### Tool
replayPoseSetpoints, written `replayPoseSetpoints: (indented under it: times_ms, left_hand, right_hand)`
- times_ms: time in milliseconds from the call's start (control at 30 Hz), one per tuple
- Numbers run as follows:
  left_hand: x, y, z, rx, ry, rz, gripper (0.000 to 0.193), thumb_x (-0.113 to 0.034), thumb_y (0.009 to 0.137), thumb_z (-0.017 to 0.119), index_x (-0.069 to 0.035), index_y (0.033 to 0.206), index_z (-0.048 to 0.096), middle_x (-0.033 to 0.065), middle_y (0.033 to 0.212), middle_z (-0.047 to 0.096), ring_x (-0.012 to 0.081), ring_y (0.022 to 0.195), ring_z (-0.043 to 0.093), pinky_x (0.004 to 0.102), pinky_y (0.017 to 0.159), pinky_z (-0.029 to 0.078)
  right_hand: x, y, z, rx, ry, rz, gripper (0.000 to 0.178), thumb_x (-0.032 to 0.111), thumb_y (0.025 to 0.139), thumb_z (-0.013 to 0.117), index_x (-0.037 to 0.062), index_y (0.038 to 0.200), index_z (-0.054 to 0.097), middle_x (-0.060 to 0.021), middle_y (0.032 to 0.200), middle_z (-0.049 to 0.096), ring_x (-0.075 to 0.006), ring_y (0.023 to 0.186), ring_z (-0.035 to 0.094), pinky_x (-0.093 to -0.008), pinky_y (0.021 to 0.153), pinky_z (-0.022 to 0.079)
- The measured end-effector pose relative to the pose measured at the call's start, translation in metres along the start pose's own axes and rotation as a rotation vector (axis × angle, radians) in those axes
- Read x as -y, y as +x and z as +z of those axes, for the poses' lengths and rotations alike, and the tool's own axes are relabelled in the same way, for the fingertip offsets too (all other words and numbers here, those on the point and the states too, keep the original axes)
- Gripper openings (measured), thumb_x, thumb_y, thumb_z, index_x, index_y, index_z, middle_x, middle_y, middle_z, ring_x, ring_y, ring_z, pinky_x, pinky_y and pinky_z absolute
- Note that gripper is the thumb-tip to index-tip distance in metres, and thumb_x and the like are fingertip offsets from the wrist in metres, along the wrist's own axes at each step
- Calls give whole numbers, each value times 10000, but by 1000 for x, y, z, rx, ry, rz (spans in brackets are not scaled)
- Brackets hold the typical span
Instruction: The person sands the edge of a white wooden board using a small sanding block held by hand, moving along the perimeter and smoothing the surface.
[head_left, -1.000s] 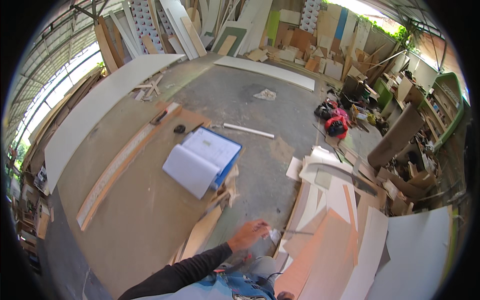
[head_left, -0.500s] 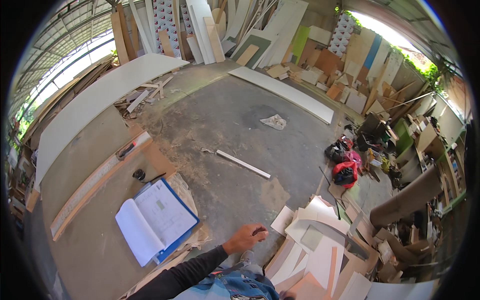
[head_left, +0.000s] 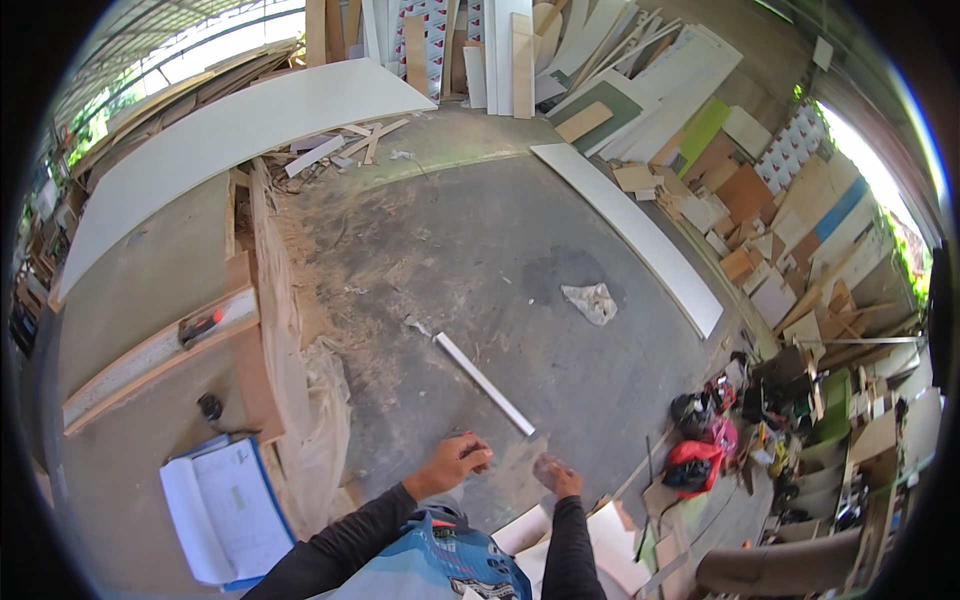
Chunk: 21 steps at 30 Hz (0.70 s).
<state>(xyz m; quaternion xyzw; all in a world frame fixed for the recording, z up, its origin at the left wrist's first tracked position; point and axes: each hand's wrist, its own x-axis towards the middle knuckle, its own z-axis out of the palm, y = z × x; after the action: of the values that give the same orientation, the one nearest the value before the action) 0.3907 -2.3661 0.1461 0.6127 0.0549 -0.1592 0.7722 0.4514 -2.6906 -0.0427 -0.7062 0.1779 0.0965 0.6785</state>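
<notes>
In front of my body, my left hand (head_left: 450, 466) hangs over the grey floor with its fingers curled inward. Whether something small sits inside them is hidden. My right hand (head_left: 558, 476) is beside it, a short gap to the right, its fingers smeared by motion. Just beyond both hands lies a narrow white strip (head_left: 485, 384) on the floor, touched by neither. On the worktable at the left rests a blue clipboard (head_left: 268, 482) with drawing sheets (head_left: 235, 498), one page folded back. Near it are a black round object (head_left: 210, 406) and a red-and-black tool (head_left: 202, 327).
A long white panel (head_left: 640, 235) lies on the floor, with a crumpled pale rag (head_left: 590, 303) nearby. Red and black bags (head_left: 692, 468) sit at the right. Board offcuts (head_left: 612, 540) lie by my right forearm. A large white board (head_left: 250, 125) spans the far left.
My right hand and forearm have come into view. The view has turned, so the clipboard now sits lower and farther left. My left hand remains curled near my body.
</notes>
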Motion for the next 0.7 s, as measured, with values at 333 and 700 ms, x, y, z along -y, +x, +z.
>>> replayPoseSetpoints:
  times_ms: [333,700]
  left_hand:
    - [-129,251,-56,228,397,194,601,-407,918,636,-32,1360,477,158,1332,494,232,1140,545,348,908,475]
    - [-233,495,-109,456,18,134,859,-604,862,592,-51,1475,352,170,1469,386,319,1363,357,434,1130,262]
  right_hand:
    - [273,107,96,589,334,68,353,114,882,660,-100,1157,610,-161,1107,679,-276,1006,670,-389,960,503]
    - [380,407,219,922,201,-125,202,155,864,730,-12,976,709,-61,933,702,-140,856,642,-295,800,502]
